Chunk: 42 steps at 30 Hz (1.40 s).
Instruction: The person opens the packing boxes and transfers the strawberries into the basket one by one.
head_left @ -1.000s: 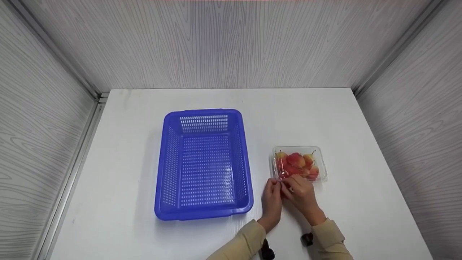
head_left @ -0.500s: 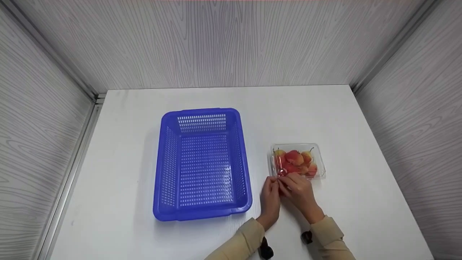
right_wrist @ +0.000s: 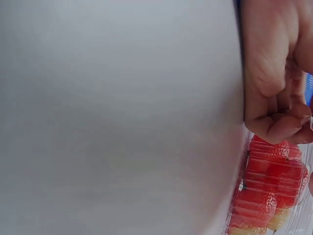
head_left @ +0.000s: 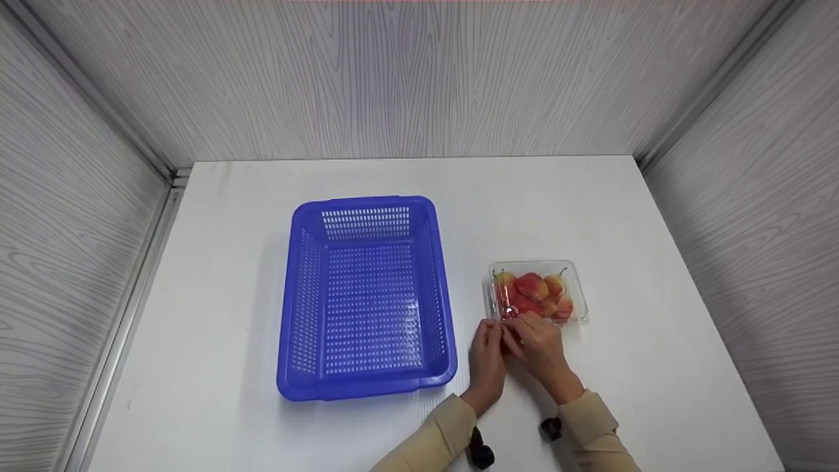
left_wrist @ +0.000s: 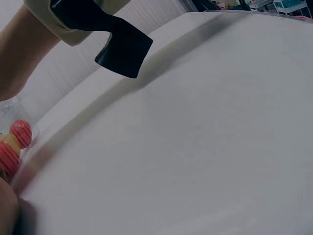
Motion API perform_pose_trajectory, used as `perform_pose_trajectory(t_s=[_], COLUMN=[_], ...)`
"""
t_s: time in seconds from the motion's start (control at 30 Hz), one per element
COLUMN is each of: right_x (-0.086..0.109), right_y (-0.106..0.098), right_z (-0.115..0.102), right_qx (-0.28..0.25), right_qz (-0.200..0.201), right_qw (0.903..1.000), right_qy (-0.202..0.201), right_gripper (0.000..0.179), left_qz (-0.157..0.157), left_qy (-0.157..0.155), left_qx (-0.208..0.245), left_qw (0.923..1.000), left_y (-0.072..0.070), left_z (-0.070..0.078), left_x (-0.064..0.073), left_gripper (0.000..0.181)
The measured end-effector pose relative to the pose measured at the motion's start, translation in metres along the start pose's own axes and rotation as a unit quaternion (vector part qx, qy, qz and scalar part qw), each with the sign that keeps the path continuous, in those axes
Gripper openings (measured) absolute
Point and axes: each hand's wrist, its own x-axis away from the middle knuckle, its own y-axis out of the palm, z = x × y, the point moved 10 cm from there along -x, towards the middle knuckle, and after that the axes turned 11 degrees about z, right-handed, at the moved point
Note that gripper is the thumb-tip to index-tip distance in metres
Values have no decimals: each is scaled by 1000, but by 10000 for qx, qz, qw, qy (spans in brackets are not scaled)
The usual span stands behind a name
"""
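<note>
A clear plastic clamshell box (head_left: 573,278) lies on the white table, holding several small red-and-yellow fruits (head_left: 529,286) with thin stems. They look like small pears or apples. My left hand (head_left: 487,364) pinches the near left corner of the box with curled fingers. Close against it, my right hand (head_left: 541,347) grips the near edge, its fingertips meeting those of the left. The hands cover that corner in the head view. In the right wrist view, ridged box wall (right_wrist: 259,181) shows beside curled fingers; the box's lid looks shut.
To the left of the hands stands a large blue perforated basket (head_left: 287,295) with nothing in it. Grey wood-grain panels (head_left: 406,78) close off the back and both sides of the table. Black wrist mounts (head_left: 482,453) hang under the sleeves.
Both hands stay on the near corner of the box. Box and hands have shifted slightly left and up in the view; the head view itself has also moved a little.
</note>
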Motion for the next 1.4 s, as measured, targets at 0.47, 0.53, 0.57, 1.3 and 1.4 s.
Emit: perform_pose_trajectory(t_s=[0.47, 0.53, 0.57, 1.3, 1.4], right_x=[1, -1, -2, -34, -37], right_y=[-2, -2, -2, -25, -28], right_z=[0, -1, -1, -3, -2], right_qx=[-133, -168, -164, -362, -401], right_qz=[239, 230, 210, 705, 769], right_qw=[9996, 9995, 9996, 9967, 9961], right_qy=[-74, -110, -123, -165, -178], right_gripper=[18, 16, 16, 18, 10], left_qz=[440, 637, 731, 185, 120], left_qy=[-103, -79, -32, 39, 104], left_qx=[-261, -354, -463, -220, -72], left_qw=[9986, 9973, 9962, 9996, 9998], left_y=[-4, -7, -8, 0, 0], left_z=[5, 6, 6, 1, 1], left_x=[-4, -6, -7, -9, -8], left_gripper=[6, 6, 6, 8, 8])
